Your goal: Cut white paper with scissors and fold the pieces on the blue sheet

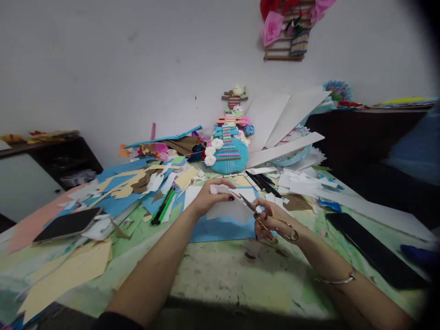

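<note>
My left hand [211, 197] pinches a piece of white paper [229, 210] between thumb and fingers, above the table's middle. In my right hand [270, 217] is a pair of scissors [256, 212] with gold-coloured handles. Their blades point up and left, at the paper's right side. Whether the blades touch the paper I cannot tell. Beneath both hands lies a blue sheet [220, 232], with white paper on part of it. A blue paper lute-like instrument [229, 156] with white flowers and coloured strings leans upright behind the hands.
A green and black cutter knife [163, 206] lies left of my hands, near paper scraps [137, 181]. Black pens [263, 182] lie behind the scissors. A phone [67, 224] rests at the left; a long black object [373, 247] lies at the right. White strips [378, 213] spread across the right side.
</note>
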Demonstrator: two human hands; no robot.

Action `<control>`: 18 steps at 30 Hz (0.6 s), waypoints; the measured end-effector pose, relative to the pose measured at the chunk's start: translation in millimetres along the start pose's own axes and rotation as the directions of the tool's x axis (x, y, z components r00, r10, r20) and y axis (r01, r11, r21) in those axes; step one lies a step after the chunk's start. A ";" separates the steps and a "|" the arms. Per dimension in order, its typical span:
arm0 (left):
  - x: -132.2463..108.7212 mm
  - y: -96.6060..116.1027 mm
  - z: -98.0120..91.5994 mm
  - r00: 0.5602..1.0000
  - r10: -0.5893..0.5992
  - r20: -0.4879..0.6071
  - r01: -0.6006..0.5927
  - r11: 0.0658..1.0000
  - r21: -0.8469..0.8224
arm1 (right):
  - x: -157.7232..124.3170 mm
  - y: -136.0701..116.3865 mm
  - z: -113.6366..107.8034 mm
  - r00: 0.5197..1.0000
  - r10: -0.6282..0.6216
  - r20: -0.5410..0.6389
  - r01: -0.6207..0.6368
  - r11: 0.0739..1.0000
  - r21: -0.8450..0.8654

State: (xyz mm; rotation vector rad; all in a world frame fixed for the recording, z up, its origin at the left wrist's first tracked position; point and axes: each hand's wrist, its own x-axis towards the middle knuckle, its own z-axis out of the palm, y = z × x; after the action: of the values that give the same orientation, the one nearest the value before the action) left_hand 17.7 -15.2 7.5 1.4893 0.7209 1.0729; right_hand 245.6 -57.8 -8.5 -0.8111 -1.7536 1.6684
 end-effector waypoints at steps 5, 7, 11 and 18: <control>-0.1 2.5 -1.2 0.999 0.018 0.030 -0.022 0.993 0.117 | -1.5 -3.4 1.1 1.000 0.003 0.025 -0.003 1.000 -0.007; -0.1 3.9 -0.9 0.998 0.025 0.057 -0.034 0.985 0.171 | -2.6 -5.0 2.1 1.000 -0.004 0.024 0.005 1.000 -0.008; -0.4 5.4 1.6 0.994 0.027 0.103 -0.050 0.972 0.229 | -4.0 -7.0 3.9 1.000 -0.009 0.026 0.009 1.000 -0.005; -0.1 2.1 3.7 0.992 0.040 0.116 -0.062 0.979 0.196 | -2.2 -2.9 1.6 0.999 -0.021 0.041 0.021 1.000 0.004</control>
State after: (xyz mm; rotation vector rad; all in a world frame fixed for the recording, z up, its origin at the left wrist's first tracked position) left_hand 20.8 -17.3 9.7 1.7328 0.7314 0.9692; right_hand 245.7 -60.6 -5.6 -0.7591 -1.7798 1.6851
